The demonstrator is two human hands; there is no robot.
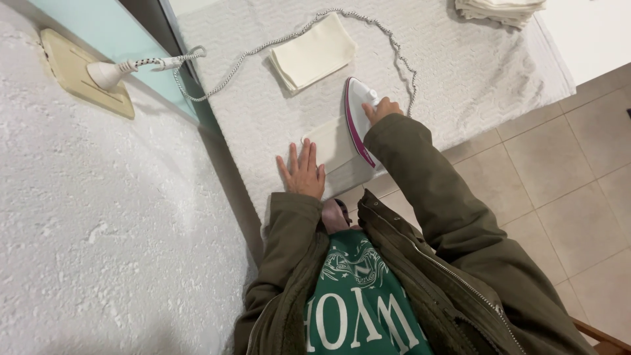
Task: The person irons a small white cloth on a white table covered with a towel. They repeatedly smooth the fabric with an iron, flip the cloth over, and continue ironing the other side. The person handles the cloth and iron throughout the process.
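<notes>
My right hand (381,110) grips the handle of a white and magenta clothes iron (357,118) that rests on a small cream cloth (332,146) laid on the white padded ironing surface (460,72). My left hand (303,169) lies flat with fingers spread on the near left edge of that cloth. Both sleeves are olive green. The iron's braided cord (276,45) loops across the surface to a white plug (108,73) in a wall socket.
A folded cream cloth (313,52) lies further up the surface. A stack of folded cloths (499,10) sits at the far right corner. A rough white wall (98,230) is on the left and a beige tiled floor (572,171) on the right.
</notes>
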